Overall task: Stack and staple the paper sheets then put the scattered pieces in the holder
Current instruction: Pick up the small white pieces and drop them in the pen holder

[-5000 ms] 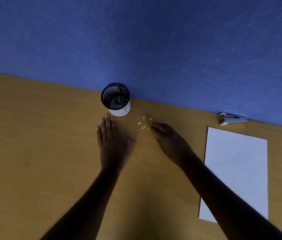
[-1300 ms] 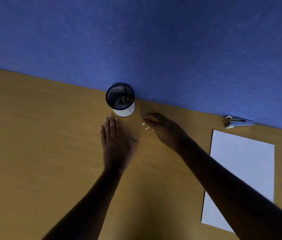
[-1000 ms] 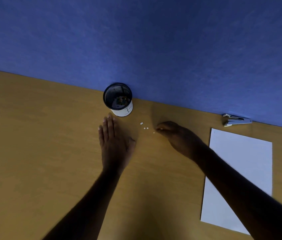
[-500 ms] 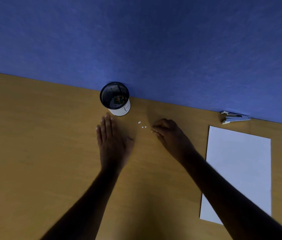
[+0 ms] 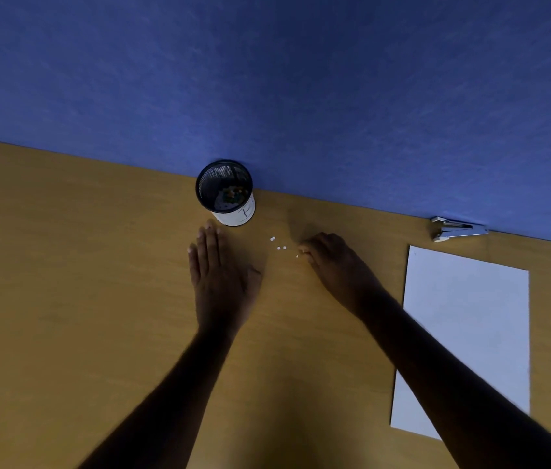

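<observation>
Right hand (image 5: 331, 262) back at pieces (image 5: 279, 247)

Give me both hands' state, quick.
Left hand: open, flat on the table.
Right hand: fingers curled at a white piece; grip unclear.

**Desk layout: holder at the back, paper to the right**

The holder (image 5: 225, 192) stands on the table (image 5: 64, 299) at its far edge, against the wall (image 5: 267, 79). The left hand (image 5: 221, 282) lies flat on the table just in front of the holder, fingertips near its base. The scattered pieces (image 5: 279, 247) lie on the table to the right of the holder, between the two hands. The right hand (image 5: 335, 265) sits just right of the pieces, its fingertips at the nearest one. The paper sheets (image 5: 470, 316) lie further right, partly under the right forearm. The stapler (image 5: 458, 228) rests behind the sheets, against the wall.
</observation>
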`<state>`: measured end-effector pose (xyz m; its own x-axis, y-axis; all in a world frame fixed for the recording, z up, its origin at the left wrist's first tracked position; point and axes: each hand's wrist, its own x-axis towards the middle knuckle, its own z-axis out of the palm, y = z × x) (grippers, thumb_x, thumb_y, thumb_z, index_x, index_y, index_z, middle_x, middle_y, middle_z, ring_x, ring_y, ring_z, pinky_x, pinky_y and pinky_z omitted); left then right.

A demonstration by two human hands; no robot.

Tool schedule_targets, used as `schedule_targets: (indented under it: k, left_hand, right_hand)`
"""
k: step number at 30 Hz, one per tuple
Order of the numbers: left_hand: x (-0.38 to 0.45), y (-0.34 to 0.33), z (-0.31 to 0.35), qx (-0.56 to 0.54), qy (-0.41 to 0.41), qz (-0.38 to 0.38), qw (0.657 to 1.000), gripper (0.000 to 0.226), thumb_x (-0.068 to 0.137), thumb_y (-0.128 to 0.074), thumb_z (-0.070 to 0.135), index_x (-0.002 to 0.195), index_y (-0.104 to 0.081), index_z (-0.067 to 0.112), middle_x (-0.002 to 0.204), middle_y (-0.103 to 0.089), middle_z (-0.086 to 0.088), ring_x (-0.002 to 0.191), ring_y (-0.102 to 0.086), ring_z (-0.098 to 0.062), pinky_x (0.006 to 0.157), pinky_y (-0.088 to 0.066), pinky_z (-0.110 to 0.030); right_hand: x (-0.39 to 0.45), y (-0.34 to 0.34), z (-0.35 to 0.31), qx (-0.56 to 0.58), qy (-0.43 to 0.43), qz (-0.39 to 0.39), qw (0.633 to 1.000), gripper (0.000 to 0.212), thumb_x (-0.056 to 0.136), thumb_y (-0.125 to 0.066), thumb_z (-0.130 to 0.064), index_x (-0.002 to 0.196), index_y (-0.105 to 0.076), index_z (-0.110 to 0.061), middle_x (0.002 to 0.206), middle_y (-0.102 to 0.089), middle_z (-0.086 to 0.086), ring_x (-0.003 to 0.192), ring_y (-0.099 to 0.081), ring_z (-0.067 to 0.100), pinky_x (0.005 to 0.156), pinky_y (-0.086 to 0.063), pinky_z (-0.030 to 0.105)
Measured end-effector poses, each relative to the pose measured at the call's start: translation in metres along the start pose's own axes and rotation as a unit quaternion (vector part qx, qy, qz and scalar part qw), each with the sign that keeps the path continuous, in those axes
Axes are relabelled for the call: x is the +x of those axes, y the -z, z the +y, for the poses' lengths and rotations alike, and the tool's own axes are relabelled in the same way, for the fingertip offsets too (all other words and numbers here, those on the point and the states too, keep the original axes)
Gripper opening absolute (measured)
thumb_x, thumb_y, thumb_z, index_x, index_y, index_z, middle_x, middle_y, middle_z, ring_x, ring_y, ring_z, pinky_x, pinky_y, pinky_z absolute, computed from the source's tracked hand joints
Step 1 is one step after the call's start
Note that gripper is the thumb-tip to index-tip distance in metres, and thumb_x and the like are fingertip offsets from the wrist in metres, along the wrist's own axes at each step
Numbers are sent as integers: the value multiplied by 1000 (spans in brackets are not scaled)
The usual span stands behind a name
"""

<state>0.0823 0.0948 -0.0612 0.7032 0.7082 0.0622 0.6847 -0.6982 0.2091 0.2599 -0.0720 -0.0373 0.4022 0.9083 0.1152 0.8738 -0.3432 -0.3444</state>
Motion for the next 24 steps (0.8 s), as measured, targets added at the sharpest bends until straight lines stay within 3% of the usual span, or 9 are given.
schedule_targets:
  k: [4, 8, 13, 16, 19, 21, 24]
  left_hand:
    - [1, 0, 1, -3, -2, -1, 1000, 88, 96, -40, 51, 163, -25, -4, 174, -22, -21, 164, -17, -36, 134, -13, -54]
    - [1, 0, 0, -1, -1, -9, 1000, 90, 94, -39, 52, 164, -23, -3, 175, -21, -20, 164, -16, -36, 134, -12, -54]
    - [0, 1, 1, -3, 3, -7, 1000, 88, 94, -40, 50, 164, -25, -3, 175, -22, -19, 164, -17, -35, 134, -13, -54]
    - [1, 1, 2, -5, 3, -12, 1000, 89, 94, -40, 50, 164, -23, -2, 175, -21, -18, 165, -15, -34, 134, -12, -53]
    - [0, 1, 2, -6, 5, -12, 1000, 90, 94, -40, 51, 164, -23, -2, 175, -20, -18, 165, -15, -34, 134, -12, -54]
    - [0, 0, 2, -1, 6, -14, 1000, 90, 94, -40, 51, 165, -23, -2, 175, -20, -18, 165, -15, -34, 134, -13, -54]
    - [0, 0, 1, 10, 5, -22, 1000, 90, 95, -39, 52, 165, -22, -2, 176, -19, -18, 165, -14, -34, 134, -13, -54]
  right_hand:
    - [1, 3, -1, 15, -5, 0, 1000, 16, 97, -66, -13, 112, -61, -9, 103, -65, 9, 92, -61, 21, 74, -53, 27]
    - [7, 10, -7, 157, -138, -1, 978, 10, 102, -58, -17, 109, -56, -10, 101, -62, 5, 89, -59, 14, 75, -52, 26]
    - [16, 26, -7, 390, -324, 105, 856, 19, 99, -66, -18, 112, -56, -9, 100, -66, -7, 87, -61, -6, 76, -49, 10]
    - [26, 34, -12, 508, -396, 136, 752, 17, 96, -69, -23, 110, -60, -16, 97, -71, -3, 84, -65, 6, 78, -54, 29]
    - [41, 44, -26, 640, -370, 144, 659, 6, 98, -67, -14, 100, -61, -17, 87, -66, 3, 78, -59, 11, 71, -50, 29]
    - [56, 51, -39, 680, -347, 134, 632, 9, 98, -66, -12, 103, -58, -15, 86, -65, 3, 80, -59, 11, 71, -50, 27]
    - [84, 57, -59, 696, -306, 114, 639, 16, 98, -65, -10, 108, -53, -14, 88, -67, 2, 82, -60, 11, 69, -50, 24]
